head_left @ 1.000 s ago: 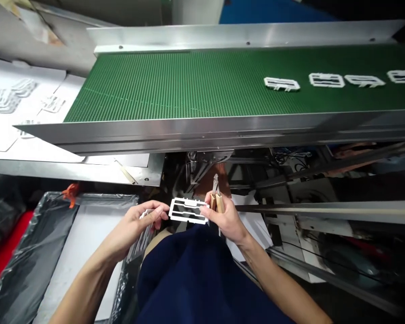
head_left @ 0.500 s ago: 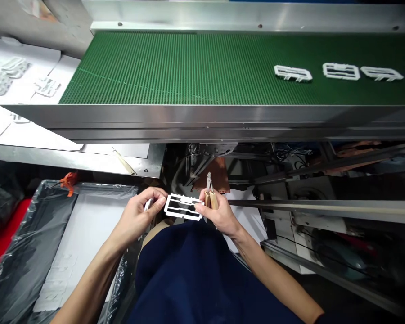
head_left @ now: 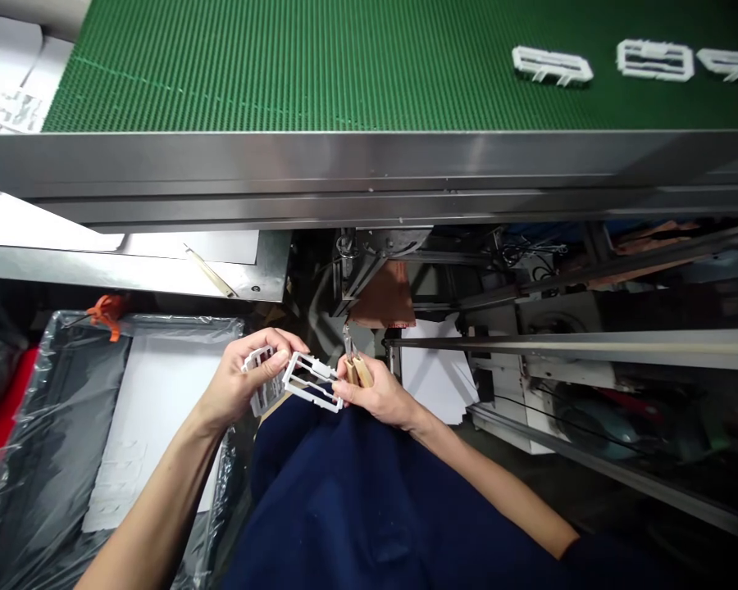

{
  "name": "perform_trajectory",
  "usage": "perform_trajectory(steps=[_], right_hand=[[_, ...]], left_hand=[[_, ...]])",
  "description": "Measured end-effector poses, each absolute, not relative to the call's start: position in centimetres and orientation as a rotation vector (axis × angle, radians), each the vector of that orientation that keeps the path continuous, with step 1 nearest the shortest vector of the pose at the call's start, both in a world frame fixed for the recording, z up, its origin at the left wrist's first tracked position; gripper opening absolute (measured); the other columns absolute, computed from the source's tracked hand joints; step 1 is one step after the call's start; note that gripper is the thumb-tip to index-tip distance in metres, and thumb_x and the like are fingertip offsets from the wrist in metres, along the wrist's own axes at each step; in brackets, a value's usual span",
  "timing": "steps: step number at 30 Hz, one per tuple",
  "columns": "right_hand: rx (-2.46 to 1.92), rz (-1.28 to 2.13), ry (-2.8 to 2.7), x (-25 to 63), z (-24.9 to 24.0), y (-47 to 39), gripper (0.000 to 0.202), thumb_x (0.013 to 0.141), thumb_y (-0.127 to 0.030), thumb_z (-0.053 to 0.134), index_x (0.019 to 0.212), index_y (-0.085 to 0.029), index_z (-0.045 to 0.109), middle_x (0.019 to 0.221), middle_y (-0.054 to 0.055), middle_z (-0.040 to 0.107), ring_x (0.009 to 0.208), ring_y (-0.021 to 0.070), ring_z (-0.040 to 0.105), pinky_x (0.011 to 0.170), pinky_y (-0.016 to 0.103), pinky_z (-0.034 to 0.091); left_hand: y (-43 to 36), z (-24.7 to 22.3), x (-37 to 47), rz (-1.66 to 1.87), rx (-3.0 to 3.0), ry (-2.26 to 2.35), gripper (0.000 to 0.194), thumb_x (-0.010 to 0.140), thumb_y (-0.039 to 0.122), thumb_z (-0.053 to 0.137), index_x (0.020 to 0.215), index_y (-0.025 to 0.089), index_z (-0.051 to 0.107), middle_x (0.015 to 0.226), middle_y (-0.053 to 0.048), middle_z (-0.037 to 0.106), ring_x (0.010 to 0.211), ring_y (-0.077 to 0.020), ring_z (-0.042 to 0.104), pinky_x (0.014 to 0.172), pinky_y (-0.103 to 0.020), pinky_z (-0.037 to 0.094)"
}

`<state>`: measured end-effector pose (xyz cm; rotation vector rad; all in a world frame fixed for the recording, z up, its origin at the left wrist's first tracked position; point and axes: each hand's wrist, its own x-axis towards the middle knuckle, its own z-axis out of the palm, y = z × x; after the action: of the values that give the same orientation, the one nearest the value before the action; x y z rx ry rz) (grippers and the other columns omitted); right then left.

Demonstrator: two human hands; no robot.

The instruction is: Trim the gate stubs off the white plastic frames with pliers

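Over my lap, my left hand [head_left: 239,377] is closed around some white slotted plastic frames [head_left: 266,397], held on edge; how many is unclear. Another white plastic frame [head_left: 311,398] spans the gap between my hands, tilted down to the right. My right hand [head_left: 381,393] pinches its right end between thumb and fingers. In that same palm sits a pair of nippers [head_left: 362,373] with tan handles, metal jaws pointing up and away from me. My left fingertips are close to the tilted frame's left end; whether they touch it I cannot tell.
Ahead runs a green conveyor belt [head_left: 283,74] behind a metal side rail [head_left: 344,156], with several white frames [head_left: 552,65] at its right. A thin tan-handled tool [head_left: 211,270] lies on the left bench. Below it is a plastic-lined bin [head_left: 55,410] with an orange clip [head_left: 107,315].
My hands have shifted slightly left, and the held frame has tilted, its right end lower. My left hand has turned, showing more of its frames. The view has moved closer to the belt.
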<state>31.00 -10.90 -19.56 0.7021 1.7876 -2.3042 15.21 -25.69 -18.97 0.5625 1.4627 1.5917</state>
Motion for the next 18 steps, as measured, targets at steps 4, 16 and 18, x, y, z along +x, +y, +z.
perform_trajectory(steps=[4, 16, 18], right_hand=[[0.656, -2.042, 1.96, 31.1, -19.2, -10.8, 0.017, 0.076, -0.028, 0.059, 0.084, -0.019, 0.047, 0.071, -0.004, 0.053, 0.062, 0.0095, 0.052, 0.062, 0.023, 0.042], [0.109, -0.905, 2.562, 31.5, -12.4, -5.7, 0.016, 0.079, -0.023, 0.05, 0.094, -0.022, 0.054, 0.084, 0.001, 0.055, 0.075, 0.0135, 0.05, 0.068, 0.025, 0.036], [0.079, -0.815, 2.573, 31.1, -11.6, -5.3, 0.013, 0.079, -0.024, 0.051, 0.092, -0.022, 0.053, 0.08, 0.0, 0.054, 0.072, 0.0131, 0.049, 0.065, 0.025, 0.034]], left_hand=[[-26.3, -19.2, 15.6, 1.566, 0.573, 1.45, 0.011, 0.082, 0.023, 0.059, 0.074, 0.016, 0.055, 0.09, -0.005, 0.059, 0.074, -0.0158, 0.054, 0.065, -0.027, 0.041], [-25.3, -15.6, 18.5, 0.997, 0.906, 1.8, 0.019, 0.089, 0.029, 0.044, 0.075, 0.018, 0.051, 0.07, 0.002, 0.052, 0.065, -0.0134, 0.047, 0.061, -0.025, 0.036], [-25.4, -15.1, 18.9, 1.053, 0.946, 1.946, 0.012, 0.087, 0.022, 0.046, 0.076, 0.018, 0.05, 0.074, 0.001, 0.053, 0.068, -0.0133, 0.048, 0.063, -0.025, 0.037]])
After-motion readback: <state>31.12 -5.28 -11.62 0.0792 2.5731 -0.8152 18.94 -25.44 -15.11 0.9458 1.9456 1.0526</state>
